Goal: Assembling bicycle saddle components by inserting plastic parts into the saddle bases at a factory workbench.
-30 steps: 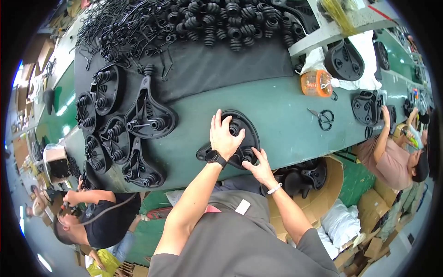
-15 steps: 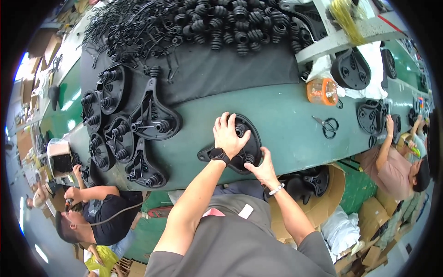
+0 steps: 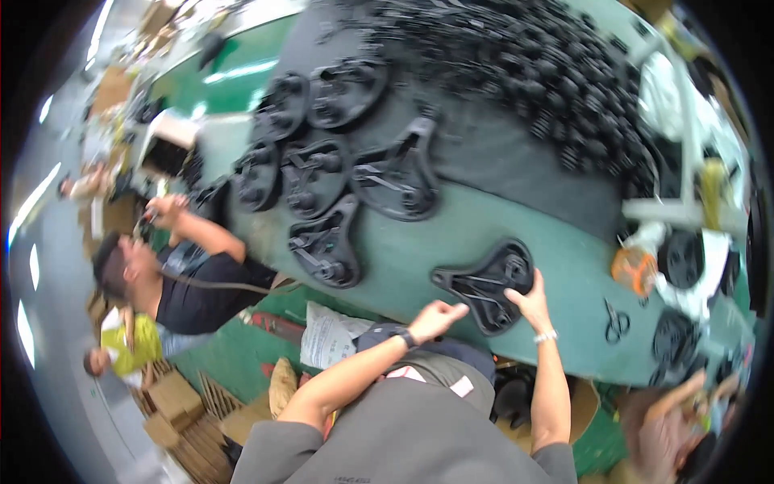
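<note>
A black saddle base (image 3: pixel 482 284) lies underside up on the green table (image 3: pixel 564 258), near its front edge. My right hand (image 3: pixel 529 297) grips the saddle's wide rear end, fingers over its rim. My left hand (image 3: pixel 435 318) hovers just in front of the saddle's narrow nose, off it, holding nothing, its fingers loosely bent. A dark watch sits on the left wrist and a light band on the right wrist.
Several more black saddle bases (image 3: pixel 322 185) lie on the table's left part. A heap of black springs (image 3: pixel 524 64) fills the back. Scissors (image 3: pixel 617 321) and an orange container (image 3: pixel 634 269) lie right. A co-worker (image 3: pixel 189 278) stands left, another person (image 3: pixel 669 419) lower right.
My left hand has lifted off the saddle and drawn back toward the table's edge. My right hand stays on the saddle's rear. The view has swung and tilted.
</note>
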{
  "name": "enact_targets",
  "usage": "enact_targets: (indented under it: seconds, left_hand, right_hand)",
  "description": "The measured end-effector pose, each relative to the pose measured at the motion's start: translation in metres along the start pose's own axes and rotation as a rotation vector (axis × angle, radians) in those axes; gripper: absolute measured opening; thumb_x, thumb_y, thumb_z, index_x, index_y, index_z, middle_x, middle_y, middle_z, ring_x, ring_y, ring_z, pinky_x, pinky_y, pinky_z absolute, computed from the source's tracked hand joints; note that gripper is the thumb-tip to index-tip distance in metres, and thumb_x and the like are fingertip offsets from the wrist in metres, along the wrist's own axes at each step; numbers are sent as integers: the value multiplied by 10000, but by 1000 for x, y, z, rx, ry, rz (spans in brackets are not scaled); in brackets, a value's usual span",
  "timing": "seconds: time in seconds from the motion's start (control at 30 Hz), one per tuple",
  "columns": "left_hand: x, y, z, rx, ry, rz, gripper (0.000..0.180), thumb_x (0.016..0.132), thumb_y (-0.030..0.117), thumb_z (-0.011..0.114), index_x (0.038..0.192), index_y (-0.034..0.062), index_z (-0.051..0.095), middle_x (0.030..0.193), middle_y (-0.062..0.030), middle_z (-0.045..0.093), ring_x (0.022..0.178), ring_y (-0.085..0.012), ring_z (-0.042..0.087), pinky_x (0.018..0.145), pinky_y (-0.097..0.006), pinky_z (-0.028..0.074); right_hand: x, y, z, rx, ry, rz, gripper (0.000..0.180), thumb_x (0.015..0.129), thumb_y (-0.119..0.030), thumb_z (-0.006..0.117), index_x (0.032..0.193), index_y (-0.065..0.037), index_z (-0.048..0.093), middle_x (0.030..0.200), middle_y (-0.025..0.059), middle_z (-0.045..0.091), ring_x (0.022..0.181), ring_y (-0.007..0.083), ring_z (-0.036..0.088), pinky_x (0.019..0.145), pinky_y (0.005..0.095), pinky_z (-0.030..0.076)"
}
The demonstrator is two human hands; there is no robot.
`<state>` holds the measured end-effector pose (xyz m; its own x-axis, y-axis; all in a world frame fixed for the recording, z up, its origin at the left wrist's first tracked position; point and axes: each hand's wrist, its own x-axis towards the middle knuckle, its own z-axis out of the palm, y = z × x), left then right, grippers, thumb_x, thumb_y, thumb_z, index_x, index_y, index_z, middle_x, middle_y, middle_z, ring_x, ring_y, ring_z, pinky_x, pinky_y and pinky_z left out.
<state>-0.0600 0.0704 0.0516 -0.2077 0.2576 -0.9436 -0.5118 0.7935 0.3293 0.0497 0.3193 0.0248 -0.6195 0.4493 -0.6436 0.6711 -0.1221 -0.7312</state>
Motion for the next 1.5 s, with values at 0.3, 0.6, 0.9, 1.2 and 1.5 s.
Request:
enact_targets:
  seconds: [0.3, 0.6, 0.9, 1.2, 1.5]
  left_hand:
    - [103, -39, 68, -714, 38, 466, 945, 771, 486, 873, 1392, -78, 439, 1341, -200, 622, 1223, -261, 622, 1048, -374, 502]
    - [-29, -15, -72, -275, 267, 494, 925, 667, 554, 865, 1307, -36, 553, 1217, -208, 687, 1147, -324, 667, 1023, -402, 501]
    - [-124, -120, -288, -726, 551, 666, 569, 851, 449, 781, 1103, -42, 644, 1023, -44, 684, 946, -131, 603, 835, -335, 521]
    - [-40, -261, -416, -1151, 671, 442, 639, 802, 620, 786, 919, 1, 682, 926, -29, 652, 867, -128, 574, 815, -332, 472]
    - [-5, -271, -479, -902, 633, 401, 544, 823, 619, 777, 866, 79, 723, 831, 5, 689, 782, -115, 633, 774, -295, 507]
  right_hand:
    - [-27, 74, 47, 269, 129, -65, 834, 858, -175, 782, 1536, 13, 334, 1451, 143, 506, 1304, 271, 511, 1152, 388, 372]
    - [-103, 17, 156, 454, 266, -142, 891, 912, -266, 786, 1582, -40, 243, 1490, 152, 458, 1316, 296, 507, 1106, 438, 438]
    - [-139, -141, 299, 17, -294, -387, 870, 845, -159, 822, 1544, 11, 333, 1473, 166, 488, 1339, 291, 504, 1140, 430, 388]
    - [-166, -143, 351, -516, -383, -486, 532, 848, -187, 805, 1286, 37, 601, 1127, 180, 700, 1050, 293, 692, 931, 377, 543]
    - [-181, -128, 356, -639, -313, -536, 490, 854, -210, 782, 1247, 31, 615, 1092, 181, 699, 1016, 332, 685, 905, 405, 546]
